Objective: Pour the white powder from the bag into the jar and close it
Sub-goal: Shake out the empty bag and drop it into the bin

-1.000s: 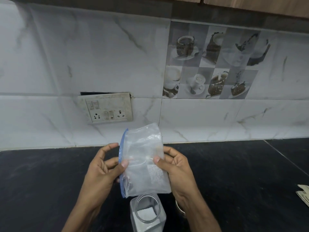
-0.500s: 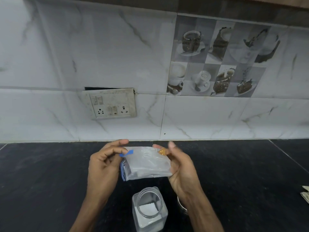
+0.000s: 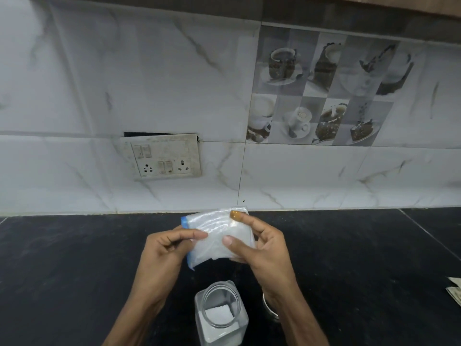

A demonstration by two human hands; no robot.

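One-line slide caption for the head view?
The left hand and right hand pinch a clear blue-edged plastic bag near the lidless square jar holding white powder.

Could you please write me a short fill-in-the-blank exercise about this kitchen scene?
1. The bag, held by the left hand and the right hand, has a ____ zip edge.
2. The jar has no ____ on it.
3. The powder inside the jar is ____.
4. The jar stands on a ____ countertop.

Missing words: blue; lid; white; black.
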